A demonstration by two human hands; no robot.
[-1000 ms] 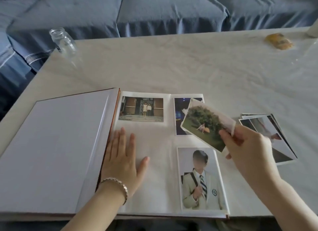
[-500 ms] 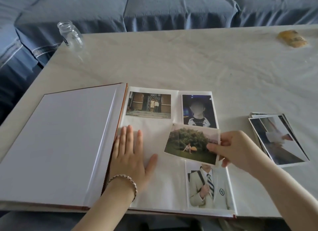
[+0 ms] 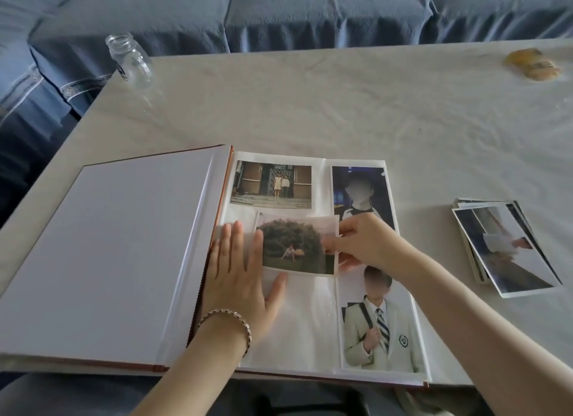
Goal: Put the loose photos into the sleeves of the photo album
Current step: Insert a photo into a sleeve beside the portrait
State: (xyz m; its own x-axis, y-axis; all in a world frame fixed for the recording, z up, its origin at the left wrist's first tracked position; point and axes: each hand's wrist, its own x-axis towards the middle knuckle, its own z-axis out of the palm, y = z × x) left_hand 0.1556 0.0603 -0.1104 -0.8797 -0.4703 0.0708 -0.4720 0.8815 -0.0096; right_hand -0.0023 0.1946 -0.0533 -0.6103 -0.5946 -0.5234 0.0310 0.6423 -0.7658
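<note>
The photo album point(image 3: 124, 254) lies open near the table's front edge, its left page blank. Its right page holds three sleeved photos: a doorway scene point(image 3: 271, 184), a dark portrait point(image 3: 361, 192) and a school-uniform portrait point(image 3: 379, 325). My right hand point(image 3: 366, 245) pinches the right edge of a loose photo of a green bush point(image 3: 296, 245), held flat over the middle-left sleeve. Its left edge touches the fingers of my left hand point(image 3: 240, 276), which lies flat on the page with a bracelet on the wrist. A stack of loose photos point(image 3: 505, 245) sits to the right.
A clear glass jar point(image 3: 130, 60) stands at the table's far-left corner. A yellow wrapped object point(image 3: 531, 65) lies at the far right. A blue sofa point(image 3: 279, 9) runs behind the pale cloth-covered table point(image 3: 310, 105).
My right hand has carried the bush photo down and left, from above the dark portrait to the middle-left sleeve. My left hand stays flat on the page.
</note>
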